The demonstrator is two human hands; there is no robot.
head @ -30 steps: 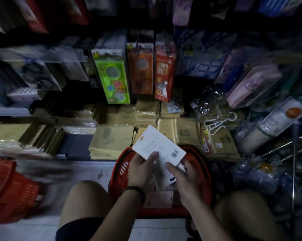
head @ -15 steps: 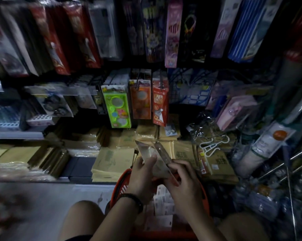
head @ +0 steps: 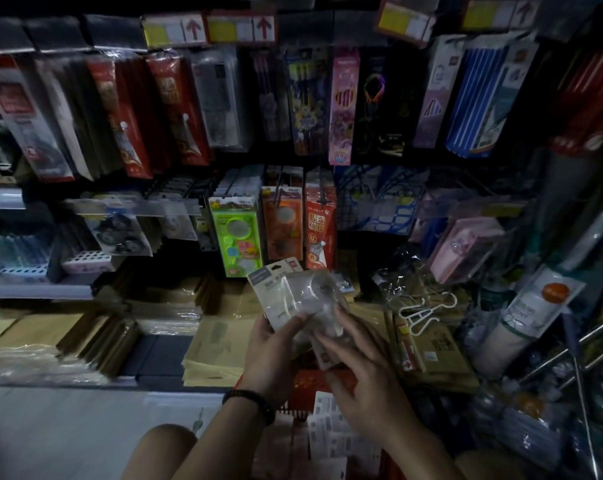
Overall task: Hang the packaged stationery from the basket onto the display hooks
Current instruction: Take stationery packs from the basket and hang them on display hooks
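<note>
Right now the pack (head: 293, 299) is up in front of me, above the red basket (head: 305, 382) and just below the packs that hang on the hooks. It is a white card with a clear plastic bubble on its front, and it tilts a little to the left. My left hand (head: 269, 348) grips it from below: the thumb lies curled on the front of the card and the other fingers are behind it. My right hand (head: 362, 368) is not closed. Its fingers are stretched out almost straight and touch the lower right side of the clear bubble.

A black bracelet (head: 251, 400) sits on my left wrist. Under my hands, more white packs (head: 328, 427) lie in the basket, between my knees.

Just above the pack hang a green pack (head: 236, 237), an orange pack (head: 282, 226) and a red pack (head: 320, 230), side by side. Higher up are long packs of pens in a row, and above them yellow price tags with red arrows (head: 237, 29).

Stacks of brown envelopes (head: 217, 348) lie on the low shelf behind the basket. To the right, white clips (head: 428, 310) rest on another brown stack.
</note>
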